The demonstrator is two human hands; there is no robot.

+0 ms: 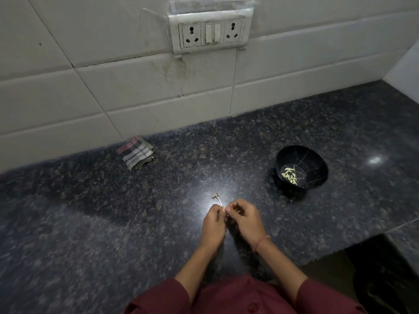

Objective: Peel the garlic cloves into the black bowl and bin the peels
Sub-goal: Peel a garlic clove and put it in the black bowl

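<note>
Dark granite table (90, 211); tiled wall (113, 87), socket (208, 34) at 12; cloth (136, 153) at 10; bowl (317, 162) at 2; left hand (212, 226), right hand (248, 220) together, pinching garlic (218, 200).

HOME KITCHEN: A dark, speckled, polished granite counter (90, 211) runs along a wall of white rectangular ceramic tiles (68, 64), stained around a grimy white plastic switch-and-socket plate (212, 32). A folded grey-and-red checked cloth (136, 153) lies against the wall. A small black bowl (315, 164) holds pale peeled garlic cloves (289, 175).
</note>
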